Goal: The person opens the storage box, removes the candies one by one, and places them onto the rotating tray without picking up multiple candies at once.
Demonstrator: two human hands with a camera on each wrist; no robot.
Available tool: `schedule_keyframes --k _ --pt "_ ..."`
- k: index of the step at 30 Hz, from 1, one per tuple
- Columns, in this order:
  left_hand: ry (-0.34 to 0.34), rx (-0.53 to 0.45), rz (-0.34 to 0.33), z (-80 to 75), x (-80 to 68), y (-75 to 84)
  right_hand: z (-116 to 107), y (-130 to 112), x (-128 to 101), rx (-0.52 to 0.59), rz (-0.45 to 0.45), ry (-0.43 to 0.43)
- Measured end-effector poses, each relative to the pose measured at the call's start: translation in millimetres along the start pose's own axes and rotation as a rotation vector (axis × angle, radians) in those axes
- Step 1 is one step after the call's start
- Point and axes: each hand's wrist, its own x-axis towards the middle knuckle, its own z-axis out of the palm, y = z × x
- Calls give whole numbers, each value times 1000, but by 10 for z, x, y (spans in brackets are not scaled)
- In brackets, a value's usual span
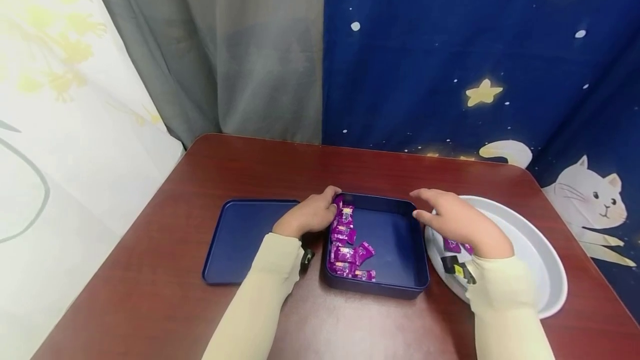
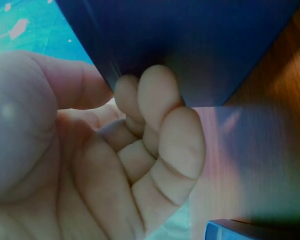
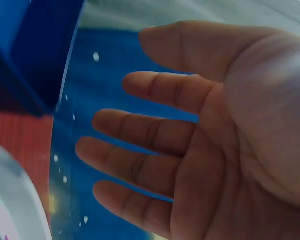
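A deep navy blue box (image 1: 396, 240) stands in the middle of the table, with several purple-wrapped candies (image 1: 345, 254) gathered along its left side. My left hand (image 1: 311, 213) holds the box by its left wall. In the left wrist view the curled fingers (image 2: 160, 95) press the outside of the wall while the thumb lies at the rim. My right hand (image 1: 457, 218) hovers between the box and a white round tray (image 1: 554, 271), its spread fingers holding nothing. Under that hand the tray carries purple candies (image 1: 451, 245) and black-wrapped pieces (image 1: 450, 264).
Flat on the table left of the box lies a navy blue lid (image 1: 245, 238), partly behind the left forearm. The reddish-brown table (image 1: 150, 271) ends at a grey curtain (image 1: 270, 60) and a blue starry curtain (image 1: 425, 71).
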Motion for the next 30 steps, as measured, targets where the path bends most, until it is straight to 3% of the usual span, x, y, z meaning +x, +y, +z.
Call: schedule_keyframes --k 4,10,18,26,30 --pt "2 20 -9 -8 -6 -15 79 -145 116 -22 -86 9" --pt "-8 3 -1 -1 -5 -22 184 -360 292 -105 -138 9" --pt "-15 -11 -8 -22 -7 -5 398 -537 600 -193 -301 -11" --pt "-12 10 10 -15 1 5 563 -581 745 -168 -320 -137" --pt "-9 15 19 -19 -2 9 630 -584 762 -183 -333 -150"
